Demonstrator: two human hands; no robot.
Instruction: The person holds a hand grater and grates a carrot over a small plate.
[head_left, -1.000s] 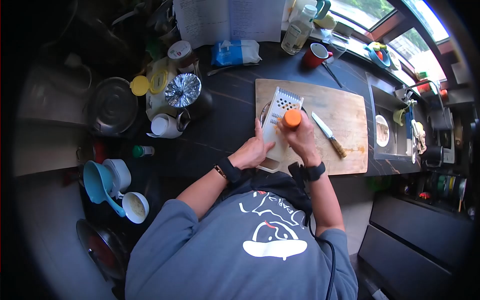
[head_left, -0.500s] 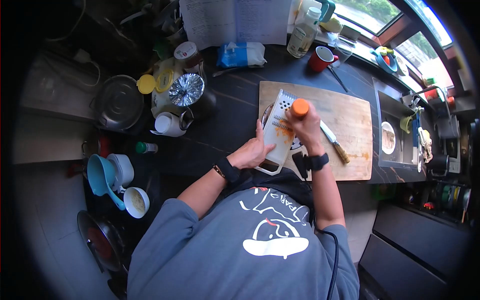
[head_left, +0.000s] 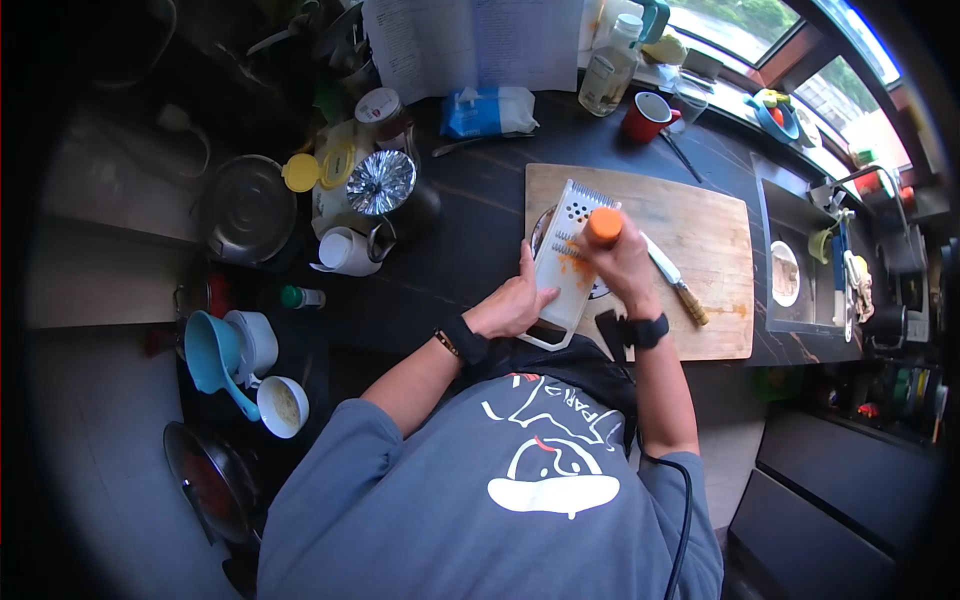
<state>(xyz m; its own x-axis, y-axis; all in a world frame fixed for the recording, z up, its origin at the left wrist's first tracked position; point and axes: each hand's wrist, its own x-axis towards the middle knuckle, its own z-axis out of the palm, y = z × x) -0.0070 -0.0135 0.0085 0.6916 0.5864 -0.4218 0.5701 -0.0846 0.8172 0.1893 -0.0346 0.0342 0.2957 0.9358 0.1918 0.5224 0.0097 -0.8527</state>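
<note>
A white flat grater [head_left: 558, 300] lies slanted over a plate [head_left: 600, 290], which it mostly covers. My left hand [head_left: 510, 304] grips the grater's left edge, with the thumb across its lower face. Wrapped round a carrot [head_left: 604, 226], my right hand [head_left: 628, 270] presses it against the grater's right side; the carrot's thick orange end shows above the fist. Orange shreds cling to the grating teeth below. Under the plate is a wooden cutting board [head_left: 715, 235]. To the right of my right hand, a knife [head_left: 664, 263] with a brown handle rests on the board.
At the right is a sink [head_left: 800, 312] with a white dish inside. A red mug [head_left: 648, 117], a glass bottle [head_left: 608, 70] and a blue-white packet [head_left: 488, 112] stand behind the board. To the left are a foil-topped container [head_left: 382, 182] and a blue ladle-like scoop [head_left: 212, 350].
The carrot and my right hand have slid slightly down the grater towards my body. My left hand keeps its hold. The whole view has shifted a little.
</note>
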